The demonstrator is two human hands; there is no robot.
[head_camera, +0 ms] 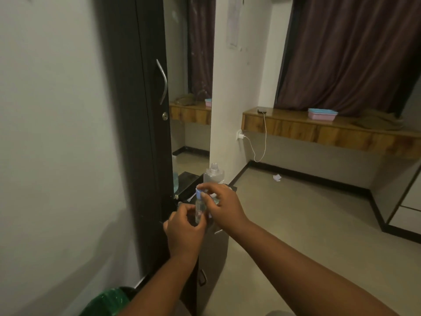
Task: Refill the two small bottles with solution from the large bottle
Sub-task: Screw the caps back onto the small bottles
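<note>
Small bottle (198, 209) held upright over the front part of the low dark cabinet top (190, 179), long axis vertical. Left hand (182, 226) grips the clear body from the left, fingers curled round it. Right hand (222, 207) comes in from the right; its fingertips (203, 187) pinch the blue cap (198, 193). Judged step: turning the cap, direction not determinable. Large bottle (213, 175) stands just behind the hands, near the cabinet's right edge, upright, cap on. Right hand is nearer to it. Second small bottle not discernible.
</note>
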